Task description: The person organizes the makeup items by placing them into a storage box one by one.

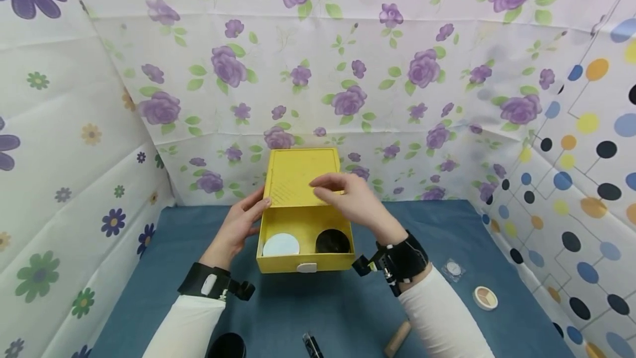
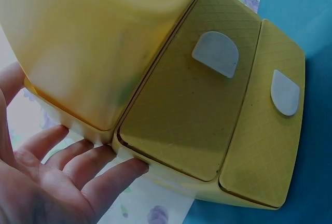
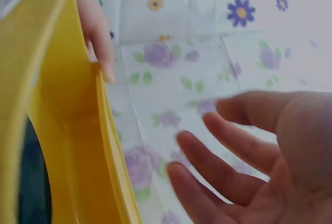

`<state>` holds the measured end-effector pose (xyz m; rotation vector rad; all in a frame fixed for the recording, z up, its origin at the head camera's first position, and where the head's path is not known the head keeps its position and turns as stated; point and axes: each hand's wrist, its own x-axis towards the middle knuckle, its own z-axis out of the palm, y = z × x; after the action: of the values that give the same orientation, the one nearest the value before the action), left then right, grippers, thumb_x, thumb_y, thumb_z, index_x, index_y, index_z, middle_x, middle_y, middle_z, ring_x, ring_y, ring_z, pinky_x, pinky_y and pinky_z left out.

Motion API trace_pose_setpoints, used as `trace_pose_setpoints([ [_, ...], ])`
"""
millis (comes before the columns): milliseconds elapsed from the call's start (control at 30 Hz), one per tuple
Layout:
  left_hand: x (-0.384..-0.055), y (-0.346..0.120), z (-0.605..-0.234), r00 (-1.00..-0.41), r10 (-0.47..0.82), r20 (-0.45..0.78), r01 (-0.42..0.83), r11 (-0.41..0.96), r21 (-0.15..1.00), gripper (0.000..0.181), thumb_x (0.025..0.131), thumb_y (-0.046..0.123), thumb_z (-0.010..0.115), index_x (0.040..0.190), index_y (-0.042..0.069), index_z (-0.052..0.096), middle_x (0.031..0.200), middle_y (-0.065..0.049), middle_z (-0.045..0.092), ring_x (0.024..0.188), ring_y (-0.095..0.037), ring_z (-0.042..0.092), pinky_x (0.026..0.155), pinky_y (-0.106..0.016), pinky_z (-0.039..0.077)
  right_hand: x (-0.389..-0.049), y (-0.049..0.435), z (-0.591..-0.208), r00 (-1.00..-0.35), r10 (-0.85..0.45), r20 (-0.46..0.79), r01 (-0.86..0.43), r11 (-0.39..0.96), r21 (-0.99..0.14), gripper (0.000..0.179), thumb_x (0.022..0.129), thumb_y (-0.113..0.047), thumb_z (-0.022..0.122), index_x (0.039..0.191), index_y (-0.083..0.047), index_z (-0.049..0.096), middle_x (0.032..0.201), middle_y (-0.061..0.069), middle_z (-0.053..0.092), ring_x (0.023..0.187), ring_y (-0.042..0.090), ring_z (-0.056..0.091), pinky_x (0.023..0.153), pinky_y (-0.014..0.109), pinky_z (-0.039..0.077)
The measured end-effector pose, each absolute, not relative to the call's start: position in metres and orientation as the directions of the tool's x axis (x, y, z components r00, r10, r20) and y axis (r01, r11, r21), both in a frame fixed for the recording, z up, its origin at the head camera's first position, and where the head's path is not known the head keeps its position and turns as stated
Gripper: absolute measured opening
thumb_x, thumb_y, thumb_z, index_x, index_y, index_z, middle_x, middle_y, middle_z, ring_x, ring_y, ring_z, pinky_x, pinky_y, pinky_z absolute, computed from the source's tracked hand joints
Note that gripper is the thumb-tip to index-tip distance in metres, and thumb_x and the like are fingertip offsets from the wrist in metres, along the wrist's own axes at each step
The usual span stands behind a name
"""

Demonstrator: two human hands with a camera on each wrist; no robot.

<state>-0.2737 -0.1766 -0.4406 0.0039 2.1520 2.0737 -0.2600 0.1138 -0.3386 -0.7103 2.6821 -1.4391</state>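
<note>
A yellow drawer box [image 1: 303, 173] stands at the back of the table with its top drawer [image 1: 278, 263] pulled out. In that drawer lie a white round item [image 1: 281, 245] on the left and a black round item [image 1: 332, 241] on the right. My left hand [image 1: 237, 229] holds the box's left side, thumb at the top edge and fingertips [image 2: 132, 167] against the side wall. Two lower drawers with pale handles [image 2: 217, 54] are closed in the left wrist view. Above the box's right side hovers my right hand [image 1: 354, 199], fingers loosely bent, holding nothing.
Along the near edge are a black round container [image 1: 227, 346], a black tube [image 1: 312, 345] and a beige stick [image 1: 397, 338]. To the right lie a small clear packet [image 1: 452, 269] and a round makeup palette [image 1: 485, 298]. Floral cloth [image 1: 348, 98] hangs behind the box.
</note>
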Motion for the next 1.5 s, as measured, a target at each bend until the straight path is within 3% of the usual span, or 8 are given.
trace_pose_setpoints([
  [133,-0.274,-0.177,-0.441,-0.988,0.11,-0.107,-0.102,0.047,0.994,0.076,0.104,0.051,0.07,0.169,0.03,0.037,0.172,-0.006,0.035,0.151,-0.038,0.045,0.111,-0.062,0.048,-0.272,0.132,-0.345,-0.948,-0.232,0.217,-0.293,0.377,-0.879,0.03,0.109,-0.032,0.066,0.134,-0.017,0.074,0.127,0.003,0.073,0.114,0.029,0.067,0.095,0.047,0.056],
  [267,-0.273,-0.177,-0.441,-0.988,0.121,-0.098,-0.092,0.053,0.994,0.076,0.104,0.051,0.069,0.17,0.031,0.035,0.172,-0.007,0.034,0.151,-0.038,0.044,0.11,-0.062,0.049,-0.287,0.147,-0.36,-0.981,-0.127,0.145,-0.179,0.314,-0.932,0.044,0.11,-0.034,0.064,0.151,-0.017,0.061,0.142,0.011,0.064,0.126,0.033,0.061,0.105,0.052,0.051],
  [433,-0.273,-0.177,-0.441,-0.988,0.123,-0.096,-0.09,0.05,0.995,0.076,0.104,0.052,0.069,0.169,0.031,0.036,0.172,-0.006,0.035,0.15,-0.036,0.045,0.11,-0.061,0.049,-0.301,0.157,-0.38,-0.992,-0.12,-0.027,-0.015,0.331,-0.944,0.064,0.11,-0.043,0.061,0.165,-0.014,0.045,0.159,0.016,0.052,0.142,0.036,0.053,0.114,0.054,0.047],
  [600,-0.272,-0.177,-0.443,-0.988,0.122,-0.091,-0.085,0.053,0.995,0.076,0.104,0.052,0.069,0.169,0.031,0.036,0.172,-0.006,0.034,0.151,-0.038,0.044,0.112,-0.063,0.047,-0.308,0.159,-0.396,-0.978,-0.161,-0.136,0.091,0.26,-0.961,0.068,0.109,-0.048,0.063,0.161,-0.007,0.049,0.154,0.018,0.058,0.14,0.037,0.057,0.115,0.052,0.047],
  [767,-0.273,-0.178,-0.443,-0.989,0.118,-0.091,-0.085,0.057,0.995,0.077,0.103,0.054,0.069,0.169,0.031,0.036,0.172,-0.006,0.034,0.151,-0.038,0.044,0.112,-0.064,0.046,-0.309,0.156,-0.405,-0.968,-0.199,-0.153,0.098,0.26,-0.96,0.072,0.103,-0.051,0.07,0.156,-0.004,0.056,0.139,0.016,0.069,0.127,0.031,0.069,0.109,0.05,0.053],
  [1100,-0.277,-0.183,-0.43,-0.98,0.158,-0.12,-0.1,0.13,0.986,0.078,0.104,0.052,0.069,0.17,0.029,0.034,0.173,-0.007,0.034,0.151,-0.039,0.043,0.108,-0.063,0.05,-0.305,0.153,-0.417,-0.982,-0.136,-0.127,0.094,0.229,-0.969,0.074,0.097,-0.058,0.075,0.15,-0.008,0.064,0.138,0.013,0.071,0.121,0.03,0.072,0.1,0.042,0.059],
  [1500,-0.275,-0.184,-0.423,-0.976,0.16,-0.149,-0.118,0.185,0.976,0.081,0.103,0.054,0.069,0.171,0.026,0.033,0.172,-0.009,0.036,0.15,-0.039,0.044,0.107,-0.063,0.051,-0.302,0.151,-0.422,-0.99,-0.088,-0.114,0.094,0.21,-0.973,0.074,0.096,-0.06,0.076,0.148,-0.009,0.066,0.143,0.013,0.067,0.122,0.032,0.071,0.106,0.05,0.055],
])
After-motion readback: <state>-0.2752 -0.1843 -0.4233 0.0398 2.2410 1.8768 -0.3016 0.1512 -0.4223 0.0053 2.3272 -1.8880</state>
